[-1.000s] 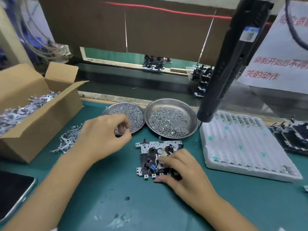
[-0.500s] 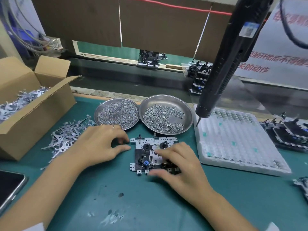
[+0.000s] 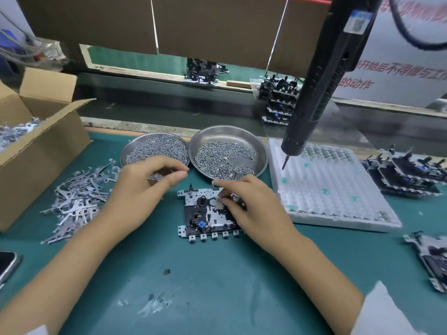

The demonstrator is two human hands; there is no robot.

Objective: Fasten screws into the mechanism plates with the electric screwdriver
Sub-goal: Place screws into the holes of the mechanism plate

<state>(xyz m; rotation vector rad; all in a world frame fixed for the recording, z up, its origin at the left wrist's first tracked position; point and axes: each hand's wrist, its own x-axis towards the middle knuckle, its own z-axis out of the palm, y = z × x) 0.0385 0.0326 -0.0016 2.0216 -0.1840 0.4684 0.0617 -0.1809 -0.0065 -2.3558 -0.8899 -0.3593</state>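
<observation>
A mechanism plate (image 3: 200,213) with black parts and a blue piece lies flat on the green mat. My right hand (image 3: 254,211) rests on its right half, and its fingertips pinch a small white part (image 3: 219,203) on the plate. My left hand (image 3: 142,189) hovers over the near edge of the left screw dish (image 3: 154,147), thumb and forefinger closed together among the screws. The black electric screwdriver (image 3: 321,88) hangs untouched at the upper right, its bit over the foam tray (image 3: 338,189). A second dish (image 3: 228,131) of screws stands behind the plate.
An open cardboard box (image 3: 41,146) of metal levers stands at the left, with a loose pile of levers (image 3: 77,197) beside it. Finished mechanisms (image 3: 406,175) are stacked at the right, one more (image 3: 430,259) nearer. A phone (image 3: 7,264) lies at the left edge.
My left hand went from the left dish down beside the plate and is back at the dish's near edge. My right hand slid up the plate to the white part.
</observation>
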